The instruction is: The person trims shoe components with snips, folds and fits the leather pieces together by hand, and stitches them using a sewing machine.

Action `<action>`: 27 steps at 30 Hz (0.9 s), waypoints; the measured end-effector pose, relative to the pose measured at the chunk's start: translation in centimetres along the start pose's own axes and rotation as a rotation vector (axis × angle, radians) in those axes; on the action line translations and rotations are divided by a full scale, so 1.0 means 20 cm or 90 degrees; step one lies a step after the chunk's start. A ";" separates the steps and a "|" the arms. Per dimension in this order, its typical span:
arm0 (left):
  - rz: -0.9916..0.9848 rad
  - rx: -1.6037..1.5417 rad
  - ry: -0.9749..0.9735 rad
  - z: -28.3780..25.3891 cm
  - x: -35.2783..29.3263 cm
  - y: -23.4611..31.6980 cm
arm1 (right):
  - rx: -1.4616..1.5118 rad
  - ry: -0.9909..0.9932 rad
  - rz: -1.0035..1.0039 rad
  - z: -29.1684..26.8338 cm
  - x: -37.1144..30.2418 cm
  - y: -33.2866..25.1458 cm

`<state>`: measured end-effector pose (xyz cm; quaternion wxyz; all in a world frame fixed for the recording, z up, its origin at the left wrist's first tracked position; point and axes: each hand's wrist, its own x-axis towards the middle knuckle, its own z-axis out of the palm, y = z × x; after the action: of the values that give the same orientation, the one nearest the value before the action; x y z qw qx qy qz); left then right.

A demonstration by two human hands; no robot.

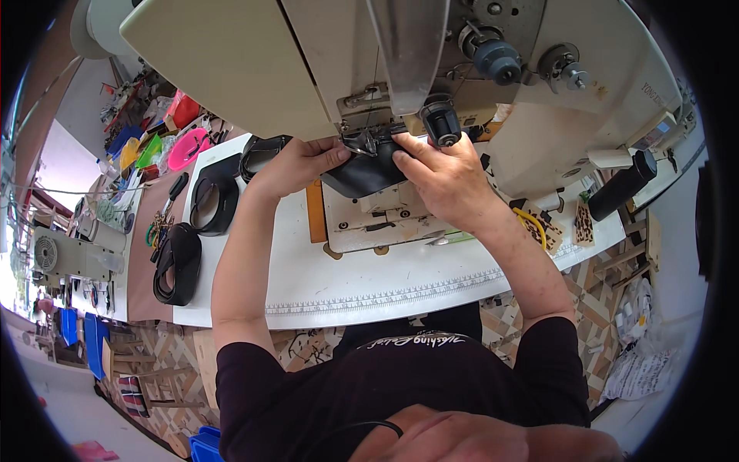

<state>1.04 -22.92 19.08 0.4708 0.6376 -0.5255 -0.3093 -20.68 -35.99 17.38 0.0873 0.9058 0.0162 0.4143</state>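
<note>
Holding a black leather-like piece (362, 179) beneath the head of a sewing machine (231, 61).
Pinched at left between thumb and fingers of the left hand (296, 165); touched at right by fingertips of the right hand (446, 181), with underside hidden, so cannot tell whether clamped there. Located above the machine's metal bed (369, 237), right of coiled black straps (225, 196) on a white worktable (385, 289).

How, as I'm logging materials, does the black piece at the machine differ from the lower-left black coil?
The black piece shows as a panel; the black coil is looped. The left hand and right hand touch the black piece; neither touches the black coil. Both are black.
</note>
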 end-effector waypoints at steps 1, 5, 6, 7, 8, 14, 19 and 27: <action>-0.065 0.041 -0.044 -0.02 0.00 0.00 | -0.001 0.000 0.001 0.00 0.00 -0.01; -0.062 0.003 -0.044 -0.05 -0.02 0.00 | -0.002 0.004 0.012 -0.01 0.00 -0.03; -0.065 0.002 -0.056 -0.06 -0.03 0.00 | -0.004 0.000 0.015 -0.01 0.00 -0.04; -0.067 0.002 -0.068 -0.07 -0.03 0.01 | -0.003 -0.001 0.015 -0.01 0.00 -0.05; -0.066 0.001 -0.068 -0.08 -0.04 0.01 | -0.002 0.004 0.018 -0.01 0.00 -0.05; -0.050 -0.043 -0.140 -0.14 -0.08 -0.04 | 0.034 0.036 0.034 0.02 0.03 -0.02; -0.189 -0.322 0.014 0.19 -0.17 -0.10 | 0.015 -0.003 0.066 0.06 0.02 0.10; -0.092 -0.462 0.207 0.50 -0.16 -0.07 | 0.132 -0.120 0.113 0.11 0.07 0.19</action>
<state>-8.16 -22.62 13.78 0.7193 0.5060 -0.2548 -0.4021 -18.34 -39.89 17.73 -0.0426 0.9426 -0.0298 0.3297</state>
